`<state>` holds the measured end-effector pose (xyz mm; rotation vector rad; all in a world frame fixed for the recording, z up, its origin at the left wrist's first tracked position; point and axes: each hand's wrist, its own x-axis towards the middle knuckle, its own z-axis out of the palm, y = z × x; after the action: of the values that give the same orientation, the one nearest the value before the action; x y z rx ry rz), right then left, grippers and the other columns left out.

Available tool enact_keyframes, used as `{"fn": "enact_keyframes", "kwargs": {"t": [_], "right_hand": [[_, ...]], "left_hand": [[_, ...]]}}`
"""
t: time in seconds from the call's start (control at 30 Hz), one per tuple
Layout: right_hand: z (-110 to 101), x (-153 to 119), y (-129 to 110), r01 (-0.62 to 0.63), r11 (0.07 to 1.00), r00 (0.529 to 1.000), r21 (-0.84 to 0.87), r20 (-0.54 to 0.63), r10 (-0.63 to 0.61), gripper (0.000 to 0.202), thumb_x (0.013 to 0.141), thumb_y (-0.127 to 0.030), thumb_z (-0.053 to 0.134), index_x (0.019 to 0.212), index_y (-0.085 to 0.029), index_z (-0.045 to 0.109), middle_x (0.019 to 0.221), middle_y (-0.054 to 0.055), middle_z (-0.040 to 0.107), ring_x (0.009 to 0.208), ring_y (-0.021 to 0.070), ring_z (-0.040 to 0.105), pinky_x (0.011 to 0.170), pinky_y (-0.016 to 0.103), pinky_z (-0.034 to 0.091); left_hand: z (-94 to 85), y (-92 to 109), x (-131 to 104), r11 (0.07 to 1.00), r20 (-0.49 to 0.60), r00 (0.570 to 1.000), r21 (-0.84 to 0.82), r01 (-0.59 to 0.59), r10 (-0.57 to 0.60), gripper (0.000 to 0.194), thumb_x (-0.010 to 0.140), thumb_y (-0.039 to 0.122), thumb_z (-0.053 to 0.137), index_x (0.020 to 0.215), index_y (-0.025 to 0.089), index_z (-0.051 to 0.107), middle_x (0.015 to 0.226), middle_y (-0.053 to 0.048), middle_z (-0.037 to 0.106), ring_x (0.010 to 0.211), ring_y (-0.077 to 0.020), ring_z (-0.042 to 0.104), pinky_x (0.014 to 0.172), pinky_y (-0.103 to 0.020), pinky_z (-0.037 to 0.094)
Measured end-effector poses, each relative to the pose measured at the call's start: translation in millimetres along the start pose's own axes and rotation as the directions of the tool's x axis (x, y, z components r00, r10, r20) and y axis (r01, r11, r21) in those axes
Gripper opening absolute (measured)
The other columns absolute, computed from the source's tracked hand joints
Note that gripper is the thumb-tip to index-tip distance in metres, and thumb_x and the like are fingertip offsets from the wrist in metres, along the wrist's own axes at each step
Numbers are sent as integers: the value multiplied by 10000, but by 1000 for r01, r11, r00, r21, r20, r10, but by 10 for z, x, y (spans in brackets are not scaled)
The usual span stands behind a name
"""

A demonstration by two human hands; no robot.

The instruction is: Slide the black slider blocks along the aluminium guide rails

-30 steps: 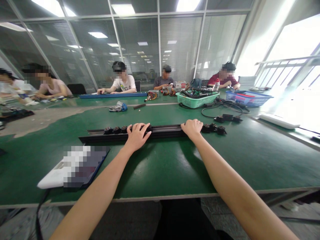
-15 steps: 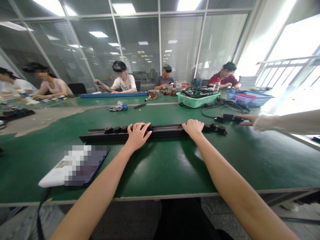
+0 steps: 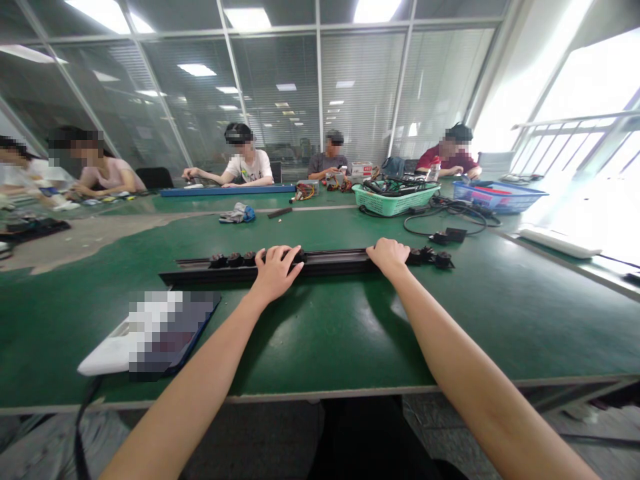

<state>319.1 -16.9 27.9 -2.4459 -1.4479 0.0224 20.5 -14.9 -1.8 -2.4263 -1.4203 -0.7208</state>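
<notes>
A long black rail [image 3: 330, 265] lies crosswise on the table in front of me. Several small round black fittings [image 3: 235, 259] sit along its left part, and more black fittings [image 3: 444, 259] show at its right end. My left hand [image 3: 278, 267] is curled over the rail left of its middle, thumb on the near side, by a round fitting partly hidden under the fingers. Farther right, my right hand [image 3: 389, 256] is closed over the rail, knuckles up. Its fingertips are hidden behind the hand.
A white device with a dark blue-edged panel [image 3: 200, 327] lies near left. Beyond the rail are a crumpled grey-blue cloth [image 3: 237, 213], a green basket [image 3: 395, 203] of black parts, a blue basket [image 3: 515, 198], cables and a black block [image 3: 456, 235]. Several people sit across the table.
Another person's hand and white sleeve at the right have left, leaving the black block on the table. A person across has lowered a raised hand. My hands stay almost still on the rail.
</notes>
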Motion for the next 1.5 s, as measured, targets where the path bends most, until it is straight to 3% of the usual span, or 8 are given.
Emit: {"fn": "enact_keyframes", "kwargs": {"t": [0.73,1.13,1.5], "right_hand": [[-59,39,91,-68,997,998,-20,-9,68,414,948,-321,539,1213,-86,753,1256,236,707,1224,345,646,1010,428,433],[-73,187,286,-172,984,985,-41,-28,171,420,920,-334,581,1221,-92,745,1265,248,693,1249,353,629,1029,448,421],[-154,250,452,-207,978,977,-35,54,208,494,949,-392,548,1300,-81,704,1318,268,656,1296,365,595,1057,468,415]], "left_hand": [[-14,2,-3,1000,3,1000,14,-1,1,499,1039,464,408,1470,264,562,1395,-126,612,1353,-312,464,1191,-573,186],[-22,6,-10,1000,2,1000,7,0,0,491,1035,446,427,1475,275,559,1390,-125,608,1359,-318,458,1197,-583,187],[-11,-9,-10,1000,-3,1000,16,-10,10,495,1037,452,419,1468,256,564,1401,-132,604,1362,-319,453,1192,-585,195]]}}
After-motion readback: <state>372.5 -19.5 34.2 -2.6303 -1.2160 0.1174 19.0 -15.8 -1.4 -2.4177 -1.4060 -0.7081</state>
